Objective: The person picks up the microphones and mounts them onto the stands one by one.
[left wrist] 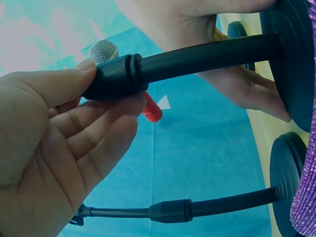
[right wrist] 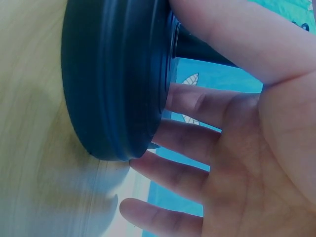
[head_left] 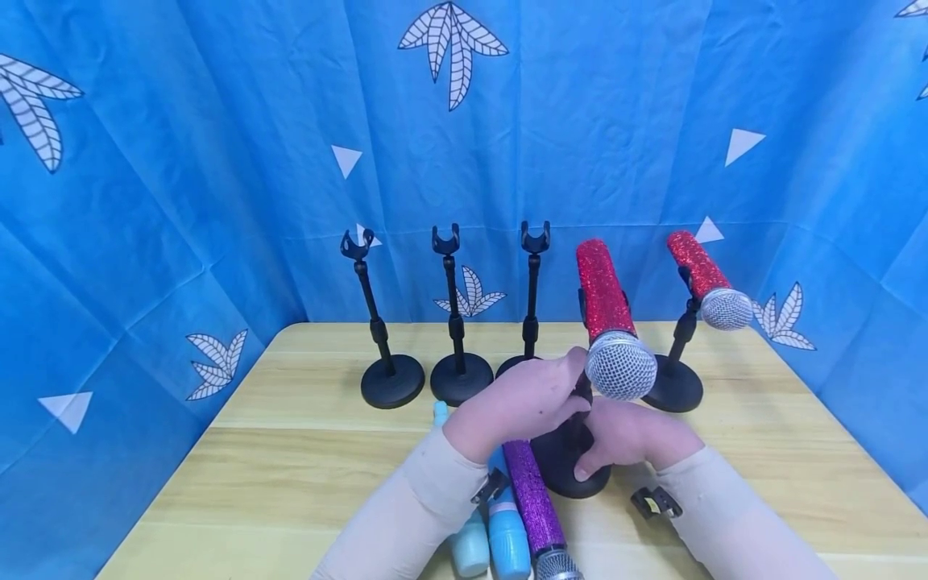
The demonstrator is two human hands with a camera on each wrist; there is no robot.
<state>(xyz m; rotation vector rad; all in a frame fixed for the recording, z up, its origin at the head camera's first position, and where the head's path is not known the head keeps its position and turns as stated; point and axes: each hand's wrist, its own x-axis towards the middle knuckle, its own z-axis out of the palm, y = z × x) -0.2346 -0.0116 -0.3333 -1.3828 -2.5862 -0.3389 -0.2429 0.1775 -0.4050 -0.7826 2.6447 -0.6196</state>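
Note:
A black desktop microphone stand [head_left: 577, 439] carries a red glittery microphone [head_left: 605, 290] in its clip, silver mesh head toward me. My left hand [head_left: 525, 399] pinches the stand's collar [left wrist: 116, 76] between thumb and fingers. Lower down, my right hand [head_left: 634, 435] rests against the round base [right wrist: 118, 84], its thumb over the top and its fingers fairly straight along the edge. Under my left forearm lie a purple glittery microphone [head_left: 535, 499] and two light blue microphones [head_left: 509, 536], partly covered by the sleeve.
A second red microphone [head_left: 698, 266] sits on a stand [head_left: 674, 383] at the right. Three stands with bare clips, the left stand [head_left: 391, 383], middle stand [head_left: 460, 379] and right stand [head_left: 532, 282], line the back of the wooden table [head_left: 290, 467]. Blue curtain [head_left: 616, 105] surrounds it.

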